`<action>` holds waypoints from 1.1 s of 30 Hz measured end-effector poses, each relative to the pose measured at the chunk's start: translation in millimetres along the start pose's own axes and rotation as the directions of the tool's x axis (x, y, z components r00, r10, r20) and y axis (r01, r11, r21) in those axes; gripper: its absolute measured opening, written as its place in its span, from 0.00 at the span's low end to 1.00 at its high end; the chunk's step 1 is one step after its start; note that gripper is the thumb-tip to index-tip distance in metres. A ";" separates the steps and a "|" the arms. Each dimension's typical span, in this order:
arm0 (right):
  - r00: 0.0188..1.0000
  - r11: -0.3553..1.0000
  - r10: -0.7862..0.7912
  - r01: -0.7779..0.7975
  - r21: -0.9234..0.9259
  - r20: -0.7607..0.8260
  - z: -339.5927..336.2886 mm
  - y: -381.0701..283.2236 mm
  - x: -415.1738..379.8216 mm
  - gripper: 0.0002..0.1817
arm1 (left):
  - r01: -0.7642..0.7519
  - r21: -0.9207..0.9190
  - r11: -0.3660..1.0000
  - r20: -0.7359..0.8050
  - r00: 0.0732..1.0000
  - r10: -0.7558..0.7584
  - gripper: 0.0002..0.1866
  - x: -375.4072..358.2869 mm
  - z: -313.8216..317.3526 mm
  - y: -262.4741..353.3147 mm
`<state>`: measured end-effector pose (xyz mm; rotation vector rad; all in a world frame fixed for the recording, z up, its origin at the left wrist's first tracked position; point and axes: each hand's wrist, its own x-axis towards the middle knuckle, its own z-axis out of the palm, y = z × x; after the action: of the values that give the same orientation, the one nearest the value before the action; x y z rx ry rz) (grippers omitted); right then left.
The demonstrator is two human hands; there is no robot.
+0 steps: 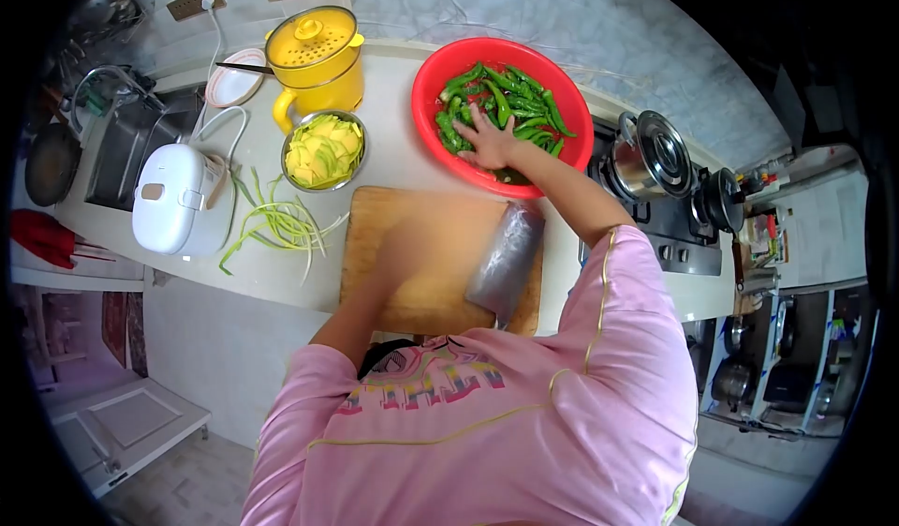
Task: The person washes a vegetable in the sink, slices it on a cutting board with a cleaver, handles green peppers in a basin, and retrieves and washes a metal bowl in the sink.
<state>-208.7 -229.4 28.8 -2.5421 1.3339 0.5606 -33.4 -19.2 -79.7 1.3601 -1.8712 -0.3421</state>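
Note:
Green peppers (524, 104) lie in a large red basin (434, 62) at the back of the counter. Over the basin's near left part, my right hand (489, 140) rests on the peppers with its fingers spread. My left hand (421, 245) is smeared by motion above the wooden cutting board (370, 209), so its fingers cannot be made out. A wide cleaver (507, 262) lies flat on the board's right side, its handle toward my body.
Left of the board are long green strips (281, 229), a metal bowl of yellow-green slices (324, 151), a yellow pot (316, 62) and a white appliance (167, 198). A sink (140, 142) is far left. Steel pots (655, 156) stand on the stove at right.

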 end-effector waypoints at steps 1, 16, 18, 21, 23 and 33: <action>0.998 0.997 -0.058 0.058 0.042 0.008 -0.1 4.9 -3.0 0.38 | 0.002 0.000 1.000 0.001 1.000 -0.002 0.05 2.0 -1.5 1.6; 0.921 0.958 -0.046 0.150 0.243 -0.387 -40.3 6.1 11.1 0.24 | 0.078 0.038 0.996 0.072 0.994 -0.081 0.06 4.4 -4.2 12.3; 0.944 0.963 -0.113 0.180 0.199 -0.309 -30.6 0.8 27.4 0.27 | 0.063 0.027 0.998 0.070 0.995 -0.065 0.06 3.8 -6.4 12.3; 0.966 0.950 -0.196 0.230 0.211 -0.168 -13.7 4.2 37.7 0.28 | -0.009 -0.073 0.997 0.017 1.000 0.010 0.06 3.5 -6.0 6.2; 0.937 0.930 -0.323 0.340 0.138 -0.134 -11.8 21.9 28.2 0.30 | -0.012 -0.045 0.999 0.041 0.999 0.013 0.06 2.8 -7.6 3.5; 0.962 0.956 0.228 -0.191 0.220 -0.152 -18.4 41.3 10.2 0.36 | -0.015 -0.015 1.000 0.076 0.997 0.016 0.06 7.4 -16.4 16.0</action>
<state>-233.1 -267.0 40.5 -2.3436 1.6446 0.2221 -33.3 -15.9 -55.9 1.3395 -1.9374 -0.4038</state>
